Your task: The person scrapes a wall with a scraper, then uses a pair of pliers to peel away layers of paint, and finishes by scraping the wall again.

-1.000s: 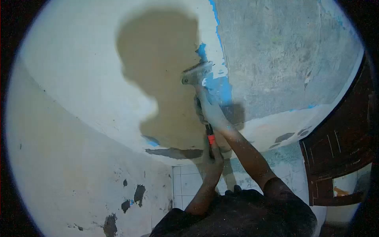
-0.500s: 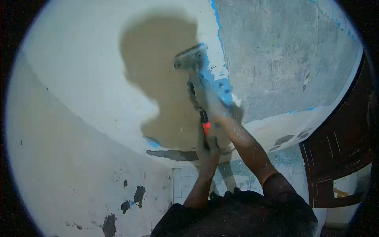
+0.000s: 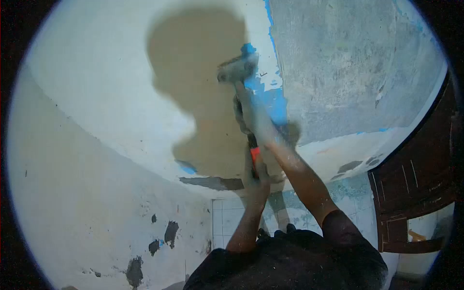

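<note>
A dust-coated scraper (image 3: 238, 68) with a wide head and a black and red handle lies against the wall, its head at the edge of a blue paint patch (image 3: 275, 104). My right hand (image 3: 254, 116), pale with dust and blurred, is wrapped round the upper handle just below the head. Lower down, my left hand (image 3: 256, 180) grips the handle under the red band. White paint (image 3: 121, 82) covers the wall to the left of the head.
A bare grey wall area (image 3: 338, 72) spreads at upper right. The side wall (image 3: 96, 203) at left has dark chipped spots. Dark brown wooden furniture (image 3: 411, 183) stands at right. White floor tiles (image 3: 227, 215) show below. My head's shadow (image 3: 193, 53) falls on the wall.
The scraper head has slid slightly down the wall, baring more blue above it. Both hands keep their hold on the handle, and the view has tilted a little.
</note>
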A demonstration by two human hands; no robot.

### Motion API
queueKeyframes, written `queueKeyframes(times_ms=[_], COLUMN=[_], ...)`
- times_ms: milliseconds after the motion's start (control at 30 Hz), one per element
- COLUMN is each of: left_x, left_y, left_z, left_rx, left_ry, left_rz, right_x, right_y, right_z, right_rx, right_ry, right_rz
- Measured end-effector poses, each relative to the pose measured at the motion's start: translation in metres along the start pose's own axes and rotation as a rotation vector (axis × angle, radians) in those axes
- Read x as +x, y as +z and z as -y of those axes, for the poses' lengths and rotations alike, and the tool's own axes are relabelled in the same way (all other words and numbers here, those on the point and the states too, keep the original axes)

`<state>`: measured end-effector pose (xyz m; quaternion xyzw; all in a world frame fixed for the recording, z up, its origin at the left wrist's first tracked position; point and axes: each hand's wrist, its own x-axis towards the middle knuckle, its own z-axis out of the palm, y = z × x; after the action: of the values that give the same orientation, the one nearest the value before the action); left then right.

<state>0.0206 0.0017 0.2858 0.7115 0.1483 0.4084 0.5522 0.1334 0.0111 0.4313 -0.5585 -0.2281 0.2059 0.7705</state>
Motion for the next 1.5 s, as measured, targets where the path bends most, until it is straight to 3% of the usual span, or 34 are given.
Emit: queueKeyframes(times_ms=[67, 200, 300, 367, 467, 533, 633, 700, 767, 800, 833, 867, 933, 967, 1033, 1133, 1233, 1300, 1367, 1500], left_x=[0.029, 0.055, 0.034, 0.016, -0.017, -0.035, -0.053, -0.059, -0.06, -0.054, -0.041, -0.029, 0.004, 0.016, 0.031, 0.032, 0.018, 0.01, -0.011, -0.05], left_y=[-0.002, -0.003, -0.003, -0.002, 0.001, 0.003, 0.001, 0.004, 0.008, 0.007, 0.006, 0.005, 0.012, 0.014, 0.016, 0.024, 0.026, 0.023, 0.026, 0.017], left_z=[-0.023, -0.068, -0.058, -0.013, 0.006, 0.007, 0.036, 0.04, 0.028, 0.03, 0.031, 0.031, 0.007, -0.01, -0.039, -0.049, -0.035, -0.013, 0.006, 0.023], left_rx=[-0.032, -0.031, -0.113, -0.016, 0.135, 0.06, 0.018, 0.126, 0.095, 0.096, 0.185, 0.273, 0.179, 0.18, 0.05, 0.011, 0.05, 0.111, 0.038, 0.054], left_ry=[-0.025, 0.081, 0.02, 0.001, 0.048, -0.117, -0.122, -0.109, -0.271, -0.271, -0.075, 0.115, 0.21, 0.204, 0.066, 0.001, 0.014, 0.051, 0.026, -0.111], left_rz=[0.018, -0.017, 0.077, 0.079, 0.059, 0.108, 0.192, 0.162, 0.099, 0.101, 0.108, 0.116, 0.049, 0.045, 0.098, 0.094, 0.083, 0.126, 0.137, 0.175], right_x=[0.01, 0.017, 0.008, -0.003, -0.014, -0.026, -0.029, -0.03, -0.028, -0.03, -0.026, -0.019, -0.009, -0.003, 0.011, 0.01, 0.009, 0.003, -0.008, -0.027], right_y=[0.011, 0.019, 0.01, 0.002, -0.018, -0.026, -0.041, -0.05, -0.055, -0.049, -0.046, -0.044, -0.037, -0.034, -0.039, -0.039, -0.044, -0.052, -0.057, -0.068], right_z=[0.038, 0.076, 0.053, 0.029, -0.013, -0.032, -0.065, -0.073, -0.074, -0.055, -0.042, -0.031, 0.001, 0.02, 0.042, 0.055, 0.031, 0.015, -0.011, -0.081], right_rx=[0.084, 0.159, 0.142, 0.043, 0.067, 0.08, 0.024, 0.046, -0.023, 0.004, 0.005, 0.032, 0.027, -0.004, 0.144, 0.13, 0.007, 0.064, 0.054, 0.03], right_ry=[-0.14, -0.089, -0.086, -0.03, 0.067, 0.087, 0.021, 0.05, 0.044, 0.087, 0.089, -0.03, -0.15, -0.158, -0.166, -0.146, -0.342, -0.037, -0.093, -0.002], right_rz=[0.072, 0.15, 0.142, -0.004, 0.031, -0.016, -0.089, -0.035, -0.008, -0.052, -0.054, -0.044, -0.061, -0.089, 0.143, 0.102, 0.019, 0.019, -0.001, -0.093])
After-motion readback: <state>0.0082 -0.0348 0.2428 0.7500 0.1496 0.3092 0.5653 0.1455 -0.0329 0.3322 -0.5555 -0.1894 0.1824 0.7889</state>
